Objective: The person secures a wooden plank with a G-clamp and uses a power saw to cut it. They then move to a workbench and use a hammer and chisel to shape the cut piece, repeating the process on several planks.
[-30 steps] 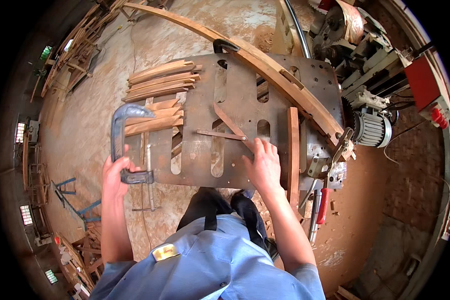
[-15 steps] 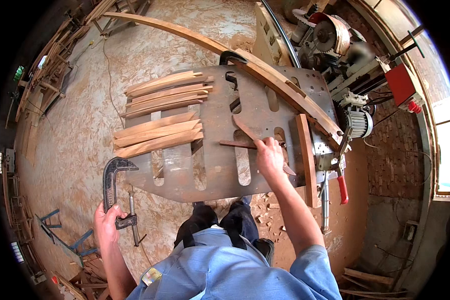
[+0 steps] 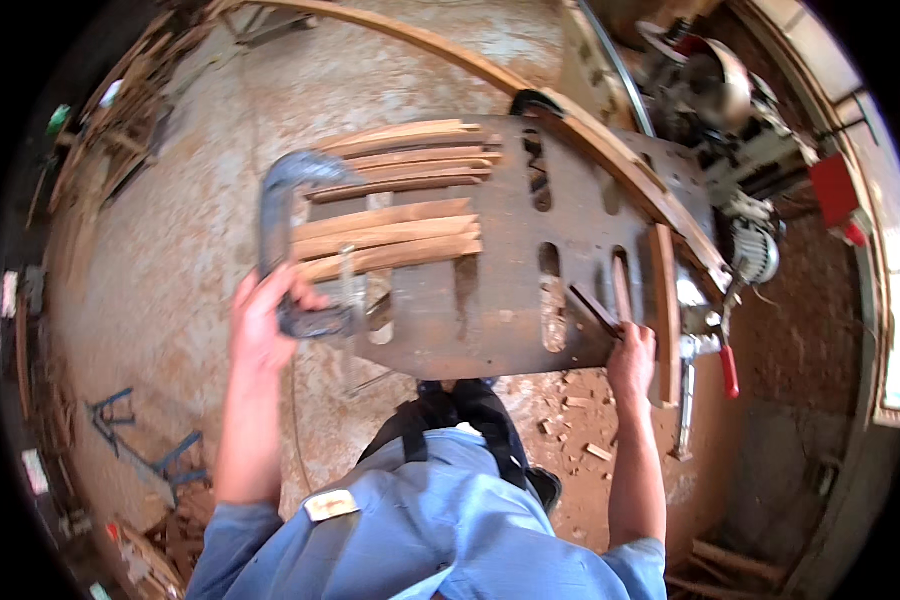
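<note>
My left hand grips a dark metal C-clamp, raised over the left part of the slotted steel table, motion-blurred. My right hand is closed on a hinged pair of narrow flat strips at the table's near right, beside an upright-running wooden batten. Tapered wooden pieces lie in two groups, an upper one and a lower one, under and right of the clamp.
A long curved timber crosses the table's far right, with a black clamp on it. Machinery with a motor and red box stands right. A red handle sticks down. Blue metal frames and wood offcuts lie on the floor.
My left hand has lifted the C-clamp up and rightward over the table. My right hand has closed on the hinged strips and drawn them right, toward the near edge.
</note>
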{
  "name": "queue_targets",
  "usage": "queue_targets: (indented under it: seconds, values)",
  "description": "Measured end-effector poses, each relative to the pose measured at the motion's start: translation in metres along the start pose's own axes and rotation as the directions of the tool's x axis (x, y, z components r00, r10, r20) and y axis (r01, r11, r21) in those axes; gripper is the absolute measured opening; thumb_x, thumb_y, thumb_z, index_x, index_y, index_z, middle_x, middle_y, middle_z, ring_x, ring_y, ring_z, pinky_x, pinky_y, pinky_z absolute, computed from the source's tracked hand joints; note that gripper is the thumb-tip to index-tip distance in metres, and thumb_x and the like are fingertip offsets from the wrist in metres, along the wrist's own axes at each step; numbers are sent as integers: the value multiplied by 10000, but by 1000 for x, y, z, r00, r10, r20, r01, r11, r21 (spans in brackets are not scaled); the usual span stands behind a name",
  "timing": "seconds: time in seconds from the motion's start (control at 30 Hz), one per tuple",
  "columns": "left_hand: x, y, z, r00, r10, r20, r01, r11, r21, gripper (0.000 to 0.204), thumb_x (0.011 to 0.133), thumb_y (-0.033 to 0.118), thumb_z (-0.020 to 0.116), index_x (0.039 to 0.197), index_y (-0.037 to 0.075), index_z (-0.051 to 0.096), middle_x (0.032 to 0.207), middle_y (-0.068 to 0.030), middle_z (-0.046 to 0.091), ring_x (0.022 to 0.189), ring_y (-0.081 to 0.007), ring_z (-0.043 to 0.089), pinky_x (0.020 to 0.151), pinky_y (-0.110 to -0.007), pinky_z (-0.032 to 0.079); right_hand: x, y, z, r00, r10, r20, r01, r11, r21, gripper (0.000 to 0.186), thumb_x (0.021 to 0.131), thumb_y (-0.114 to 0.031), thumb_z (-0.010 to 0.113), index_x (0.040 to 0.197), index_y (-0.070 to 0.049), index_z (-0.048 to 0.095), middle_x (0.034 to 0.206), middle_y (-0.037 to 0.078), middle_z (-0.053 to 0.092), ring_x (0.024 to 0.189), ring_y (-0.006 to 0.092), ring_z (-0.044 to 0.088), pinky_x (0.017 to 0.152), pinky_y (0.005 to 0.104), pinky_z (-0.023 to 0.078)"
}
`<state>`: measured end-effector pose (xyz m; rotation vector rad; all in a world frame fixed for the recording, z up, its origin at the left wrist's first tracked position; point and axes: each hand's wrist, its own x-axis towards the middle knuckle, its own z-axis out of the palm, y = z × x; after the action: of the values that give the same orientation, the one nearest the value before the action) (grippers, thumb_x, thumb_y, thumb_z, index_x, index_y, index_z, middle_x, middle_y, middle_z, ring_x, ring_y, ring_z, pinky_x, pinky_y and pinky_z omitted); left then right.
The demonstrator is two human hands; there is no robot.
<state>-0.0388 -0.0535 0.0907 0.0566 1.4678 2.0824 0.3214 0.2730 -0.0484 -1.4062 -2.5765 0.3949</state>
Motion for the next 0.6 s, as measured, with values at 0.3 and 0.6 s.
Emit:
queue_targets:
  seconds: [0.3, 0.6]
  values:
    - [32, -17, 108, 983, -73, 166, 84, 995, -57, 235, 988, 165, 579, 1142, -12, 573, 751, -61, 577, 692, -202, 591, 734, -443, 556, -2, 2, 5, 997, -69, -16, 69, 998, 3, 288, 802, -21, 648, 1088, -29, 616, 1187, 178, 575, 1100, 358, 533, 932, 455, 443]
    - [55, -53, 177, 916, -165, 366, 201, 978, -63, 243, 1001, 167, 556, 1170, -7, 552, 762, -60, 579, 698, -195, 604, 750, -444, 569, 15, -94, -51, 905, -277, 324, -174, 455, 874, 473, 1015, -208, 522, 1365, 106, 469, 1272, 148, 650, 1210, 203, 577, 1055, 325, 425]
